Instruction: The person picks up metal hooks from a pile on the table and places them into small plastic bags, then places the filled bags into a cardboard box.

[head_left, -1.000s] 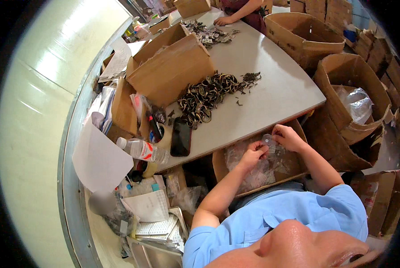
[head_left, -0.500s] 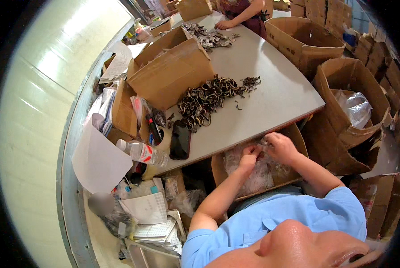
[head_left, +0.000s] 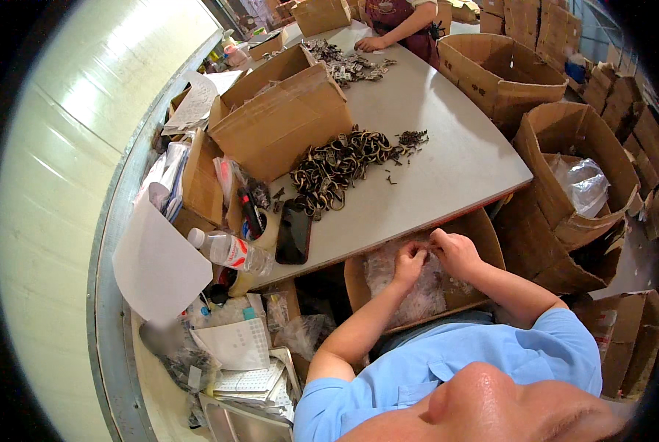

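Close together over an open cardboard box (head_left: 354,286) at the table's near edge, my left hand (head_left: 409,265) and my right hand (head_left: 456,253) have their fingers pinched. Thin clear plastic shows between the fingertips; it looks like a small bag, though its outline is hard to make out. Beneath the hands the box holds a heap of clear plastic bags (head_left: 418,295). On the table beyond lies a pile of dark looped pieces with pale edges (head_left: 333,169), and several small dark bits (head_left: 412,138) lie at its right end.
A black phone (head_left: 294,232) and a water bottle (head_left: 230,252) are at the table's left edge, near a large cardboard box (head_left: 282,121). More open cartons (head_left: 502,77) stand on the right. Across the table, another person's hand (head_left: 371,44) rests beside a second pile (head_left: 348,65).
My right hand has come slightly lower and my fingertips now meet more closely above the box. The whole view has shifted slightly; the things on the table look unmoved.
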Demonstrator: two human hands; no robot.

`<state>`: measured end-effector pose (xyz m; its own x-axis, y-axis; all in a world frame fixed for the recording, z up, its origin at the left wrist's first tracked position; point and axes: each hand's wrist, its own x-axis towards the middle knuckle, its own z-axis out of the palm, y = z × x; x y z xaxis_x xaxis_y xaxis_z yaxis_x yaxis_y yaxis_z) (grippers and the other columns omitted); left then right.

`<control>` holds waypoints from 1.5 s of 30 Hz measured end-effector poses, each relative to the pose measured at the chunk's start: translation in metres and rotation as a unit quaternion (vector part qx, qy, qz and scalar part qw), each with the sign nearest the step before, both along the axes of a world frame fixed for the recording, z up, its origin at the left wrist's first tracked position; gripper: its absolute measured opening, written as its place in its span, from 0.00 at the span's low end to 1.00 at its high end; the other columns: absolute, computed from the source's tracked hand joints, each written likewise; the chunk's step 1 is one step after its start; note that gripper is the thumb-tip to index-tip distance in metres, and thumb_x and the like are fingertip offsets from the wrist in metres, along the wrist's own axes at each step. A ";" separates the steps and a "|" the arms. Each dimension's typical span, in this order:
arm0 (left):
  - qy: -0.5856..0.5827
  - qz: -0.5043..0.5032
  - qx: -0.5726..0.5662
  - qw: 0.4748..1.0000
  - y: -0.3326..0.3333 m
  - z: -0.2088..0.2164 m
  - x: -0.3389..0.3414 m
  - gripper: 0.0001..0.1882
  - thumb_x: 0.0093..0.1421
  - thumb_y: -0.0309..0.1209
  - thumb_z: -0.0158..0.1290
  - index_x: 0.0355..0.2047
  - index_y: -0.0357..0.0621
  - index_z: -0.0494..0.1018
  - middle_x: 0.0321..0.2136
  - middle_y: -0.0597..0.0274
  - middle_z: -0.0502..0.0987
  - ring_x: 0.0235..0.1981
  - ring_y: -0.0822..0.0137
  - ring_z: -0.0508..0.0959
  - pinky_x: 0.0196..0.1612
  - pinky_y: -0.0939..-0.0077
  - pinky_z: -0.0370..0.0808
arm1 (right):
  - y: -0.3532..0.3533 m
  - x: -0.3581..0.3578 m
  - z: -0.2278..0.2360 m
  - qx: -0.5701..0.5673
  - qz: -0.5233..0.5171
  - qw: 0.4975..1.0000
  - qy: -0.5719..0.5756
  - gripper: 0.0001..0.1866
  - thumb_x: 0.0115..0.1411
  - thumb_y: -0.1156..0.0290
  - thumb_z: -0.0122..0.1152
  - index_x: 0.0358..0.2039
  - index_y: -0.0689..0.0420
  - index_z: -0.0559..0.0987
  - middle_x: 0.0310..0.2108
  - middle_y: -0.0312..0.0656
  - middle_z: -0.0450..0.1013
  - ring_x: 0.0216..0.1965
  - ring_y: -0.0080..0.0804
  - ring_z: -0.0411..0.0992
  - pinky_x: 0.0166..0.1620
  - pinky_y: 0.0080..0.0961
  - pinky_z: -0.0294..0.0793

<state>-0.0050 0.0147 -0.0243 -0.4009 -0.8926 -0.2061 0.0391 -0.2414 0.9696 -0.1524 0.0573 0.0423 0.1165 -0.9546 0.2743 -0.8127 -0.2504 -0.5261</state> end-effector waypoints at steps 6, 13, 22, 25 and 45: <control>0.066 -0.067 0.030 0.995 0.004 0.013 -0.004 0.13 0.59 0.34 0.53 0.39 0.38 0.72 0.35 0.62 0.75 0.35 0.70 0.74 0.40 0.76 0.72 | -0.001 -0.007 0.009 0.106 -0.034 0.988 -0.102 0.16 0.46 0.78 0.60 0.35 0.59 0.66 0.28 0.51 0.73 0.34 0.50 0.73 0.34 0.38 0.72; 0.199 -0.065 0.135 0.968 0.003 0.011 0.000 0.10 0.60 0.28 0.49 0.40 0.37 0.71 0.37 0.59 0.75 0.39 0.66 0.75 0.43 0.71 0.74 | -0.004 -0.011 0.020 0.161 -0.058 0.962 -0.213 0.18 0.44 0.77 0.65 0.34 0.60 0.67 0.27 0.50 0.73 0.32 0.44 0.74 0.33 0.31 0.73; 0.037 -0.068 0.092 0.993 0.004 0.020 0.001 0.09 0.60 0.28 0.48 0.35 0.35 0.73 0.30 0.59 0.77 0.31 0.67 0.77 0.37 0.73 0.75 | -0.004 -0.009 0.007 0.068 0.003 0.989 -0.133 0.14 0.46 0.78 0.59 0.34 0.60 0.68 0.27 0.50 0.73 0.31 0.48 0.73 0.34 0.35 0.72; 0.080 -0.044 0.063 0.994 0.005 0.011 -0.003 0.09 0.59 0.29 0.50 0.32 0.34 0.73 0.25 0.62 0.76 0.25 0.72 0.74 0.29 0.77 0.72 | -0.001 -0.007 0.014 0.052 0.021 0.992 -0.109 0.11 0.47 0.79 0.56 0.33 0.60 0.69 0.26 0.51 0.72 0.32 0.51 0.72 0.33 0.40 0.71; 0.074 -0.073 0.113 0.988 -0.002 0.040 0.008 0.24 0.60 0.52 0.44 0.38 0.43 0.74 0.32 0.65 0.73 0.36 0.71 0.72 0.39 0.73 0.68 | -0.006 -0.019 0.033 0.149 0.234 0.955 -0.101 0.08 0.46 0.76 0.62 0.30 0.60 0.78 0.40 0.46 0.71 0.41 0.43 0.69 0.43 0.33 0.71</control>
<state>0.0025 0.0126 0.0161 -0.5632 -0.7609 -0.3223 0.1249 -0.4640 0.8770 -0.1712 0.0511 0.0756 0.5239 -0.8496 0.0605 -0.5219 -0.3763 -0.7655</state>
